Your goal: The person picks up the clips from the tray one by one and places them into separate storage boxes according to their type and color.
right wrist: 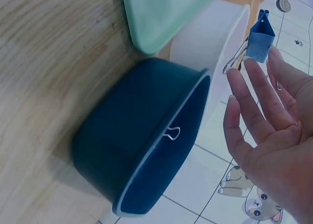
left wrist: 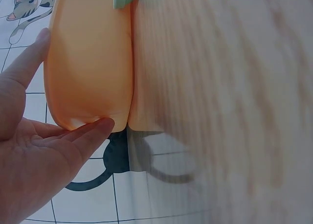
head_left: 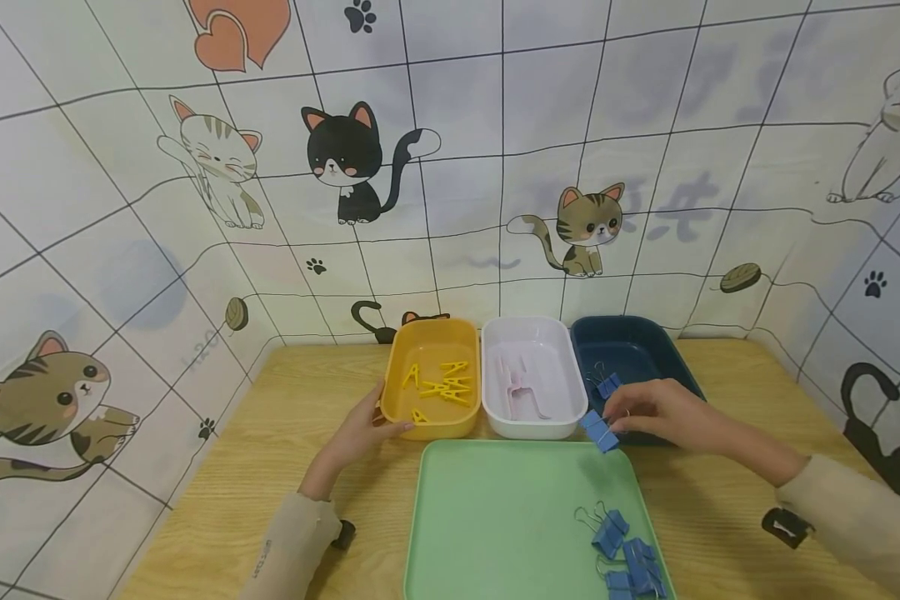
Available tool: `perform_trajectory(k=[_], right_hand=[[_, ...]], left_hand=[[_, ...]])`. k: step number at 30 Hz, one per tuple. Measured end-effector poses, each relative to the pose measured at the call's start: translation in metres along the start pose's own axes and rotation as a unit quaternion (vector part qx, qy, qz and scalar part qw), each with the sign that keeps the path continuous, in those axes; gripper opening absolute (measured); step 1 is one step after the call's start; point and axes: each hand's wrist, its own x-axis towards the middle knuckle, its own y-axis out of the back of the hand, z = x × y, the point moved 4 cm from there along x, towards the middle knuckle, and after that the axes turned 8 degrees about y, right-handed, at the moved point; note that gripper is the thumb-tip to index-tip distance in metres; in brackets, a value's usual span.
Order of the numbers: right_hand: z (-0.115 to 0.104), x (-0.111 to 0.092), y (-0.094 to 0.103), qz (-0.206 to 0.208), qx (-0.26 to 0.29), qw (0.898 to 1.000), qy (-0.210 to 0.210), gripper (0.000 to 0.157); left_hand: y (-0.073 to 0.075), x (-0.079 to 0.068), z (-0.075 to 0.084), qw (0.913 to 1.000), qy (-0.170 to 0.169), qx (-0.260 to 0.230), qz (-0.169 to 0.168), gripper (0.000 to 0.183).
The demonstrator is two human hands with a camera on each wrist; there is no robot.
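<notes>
My left hand [head_left: 360, 429] holds the left side of the yellow bin [head_left: 431, 429], with the thumb at its rim and the fingers round its corner in the left wrist view. Several yellow clothespins [head_left: 450, 389] lie inside. By its wire handles, my right hand [head_left: 656, 411] pinches a blue binder clip [head_left: 600, 431] in the air, over the near edges of the white bin [head_left: 532, 429] and the navy bin [right wrist: 132, 106]. Another blue binder clip [head_left: 609, 385] is in the navy bin. Pale pink clips [head_left: 523, 400] lie in the white one.
A green tray [head_left: 502, 517] lies in front of the three bins on the wooden table [head_left: 270, 417]. Several blue binder clips [head_left: 610, 533] sit at its right side. Behind the bins stands a wall [head_left: 465, 200] with cat drawings.
</notes>
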Motion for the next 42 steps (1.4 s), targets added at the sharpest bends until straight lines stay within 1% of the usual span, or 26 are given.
perform_trajectory(k=[5,7,11,14,18,22,25,29,35,38,42], right_hand=[[0.004,0.0,0.011,0.01,-0.004,1.0,-0.013,0.011],[0.007,-0.001,0.014,0.017,-0.015,1.0,-0.02,0.011],[0.016,-0.003,0.02,0.031,-0.021,0.999,-0.039,0.011],[0.019,-0.004,0.024,0.038,-0.019,0.998,-0.051,0.011],[0.021,-0.006,0.03,0.044,-0.029,0.997,-0.053,0.011],[0.027,-0.008,0.035,0.055,-0.045,0.995,-0.074,0.011],[0.031,-0.009,0.04,0.065,-0.062,0.992,-0.089,0.011],[0.036,-0.01,0.045,0.071,-0.087,0.989,-0.096,0.011],[0.046,-0.013,0.053,0.077,-0.115,0.985,-0.101,0.012],[0.052,-0.014,0.057,0.078,-0.122,0.983,-0.112,0.012],[0.059,-0.016,0.061,0.077,-0.125,0.981,-0.128,0.012]], left_hand=[[0.0,0.0,0.0,1.0,-0.002,0.003,0.003,0.091],[0.001,0.001,-0.001,1.0,-0.002,0.003,0.004,0.09],[0.001,0.001,-0.001,1.0,-0.003,0.002,0.002,0.091],[0.001,0.002,-0.002,1.0,-0.001,0.003,-0.002,0.093],[0.001,0.008,-0.011,1.0,0.002,0.002,-0.003,0.095],[-0.001,0.017,-0.027,1.0,-0.002,0.0,0.007,0.094],[-0.001,0.02,-0.033,0.9998,-0.005,0.008,0.018,0.091],[-0.002,0.02,-0.034,0.9994,-0.002,0.018,0.029,0.091],[-0.001,0.021,-0.037,0.9992,0.007,0.023,0.033,0.092],[-0.001,0.021,-0.04,0.9991,0.01,0.023,0.034,0.093],[-0.002,0.021,-0.039,0.9994,-0.003,0.018,0.029,0.092]])
